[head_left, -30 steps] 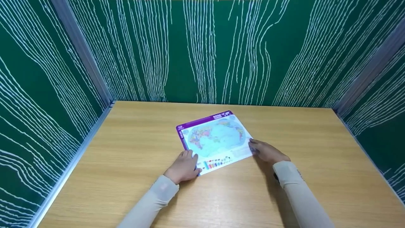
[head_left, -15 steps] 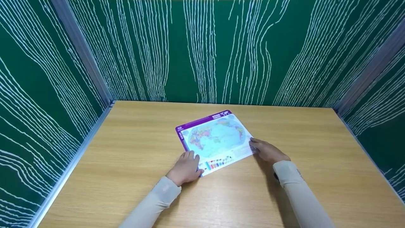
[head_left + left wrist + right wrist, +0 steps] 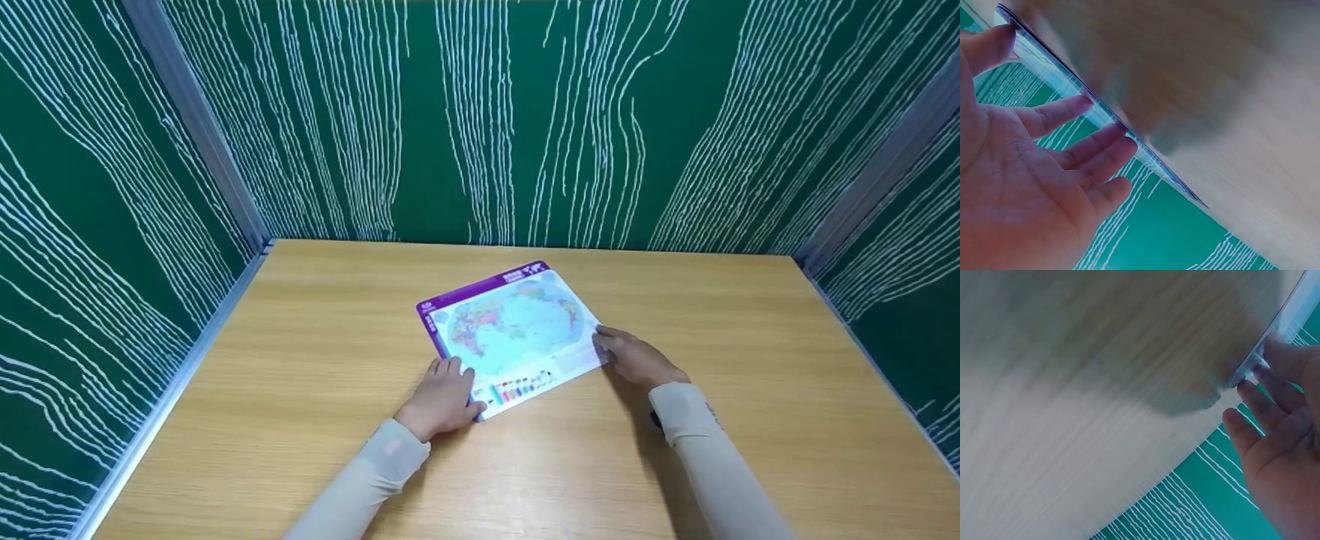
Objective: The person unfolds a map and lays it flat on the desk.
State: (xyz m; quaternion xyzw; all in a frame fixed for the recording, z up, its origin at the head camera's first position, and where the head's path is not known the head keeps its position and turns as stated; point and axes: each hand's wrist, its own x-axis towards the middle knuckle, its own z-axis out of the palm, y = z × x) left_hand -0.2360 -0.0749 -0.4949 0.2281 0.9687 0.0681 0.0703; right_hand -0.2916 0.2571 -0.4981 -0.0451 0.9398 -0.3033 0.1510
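A thin, flat world map board (image 3: 517, 322) with a purple top border lies at a slant on the wooden table. My left hand (image 3: 439, 397) touches its near left corner, the fingers along the left edge and the thumb by the bottom edge. In the left wrist view, the left hand's fingertips (image 3: 1085, 101) rest on the board's edge without curling round it. At the right side, my right hand (image 3: 637, 358) touches the board's near right corner. The right wrist view has the right thumb and fingertips (image 3: 1247, 385) against that corner, the little finger apart from it.
The wooden table (image 3: 315, 315) spreads around the board on all sides. Green panels (image 3: 420, 120) with white wavy lines stand behind and on both sides, joined by grey corner posts (image 3: 196, 112). Long pale sleeves cover both forearms.
The board has turned very slightly, its left edge and near left corner shifting a little toward me and to the right. My left hand has moved along with it; the right hand has barely moved.
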